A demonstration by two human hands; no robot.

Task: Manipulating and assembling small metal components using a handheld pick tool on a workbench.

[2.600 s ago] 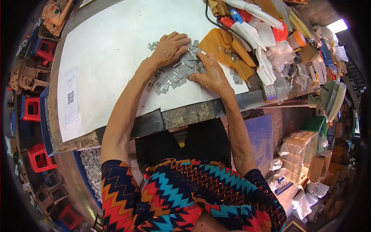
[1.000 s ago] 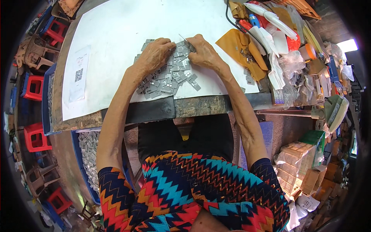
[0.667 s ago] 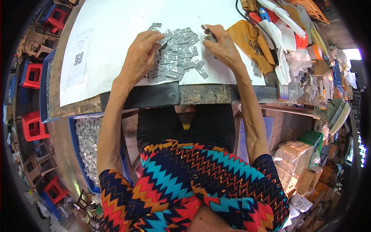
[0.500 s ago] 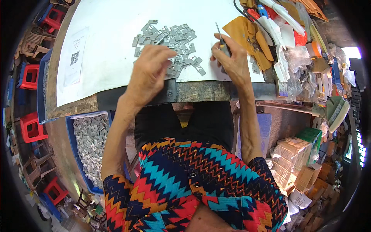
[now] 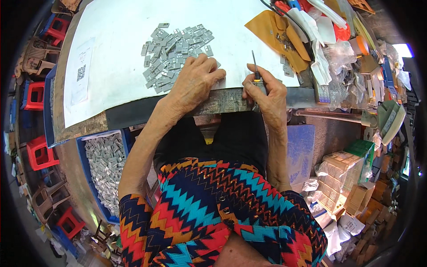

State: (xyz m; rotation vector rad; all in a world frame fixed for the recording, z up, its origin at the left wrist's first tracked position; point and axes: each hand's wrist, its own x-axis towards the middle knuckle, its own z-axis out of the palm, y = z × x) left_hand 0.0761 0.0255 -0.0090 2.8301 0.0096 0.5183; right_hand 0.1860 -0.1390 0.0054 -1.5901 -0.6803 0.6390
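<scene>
My left hand point(image 5: 195, 83) is at the near right side of a pile of small flat grey rectangular pieces point(image 5: 171, 53). Its fingers curl downward with the thumb drawn in close; the tips are hidden, so what they grip, if anything, does not show. In my right hand point(image 5: 270, 95), above the table's front edge, is a screwdriver point(image 5: 258, 82) with a thin metal shaft pointing up and away and a dark handle with yellow on it. White sheeting point(image 5: 120, 53) lies beneath the pile.
A brown paper wrapper point(image 5: 267, 31) holding small metal parts lies right of the pile, with a few grey pieces point(image 5: 287, 69) beside it. Clear plastic bags point(image 5: 340, 58) crowd the table's right end. Below left stands a blue crate point(image 5: 86, 171) full of grey pieces.
My left hand has moved right and nearer to me, from over the pile to its near right side. My right hand, still holding the screwdriver, has come down toward the table's front edge.
</scene>
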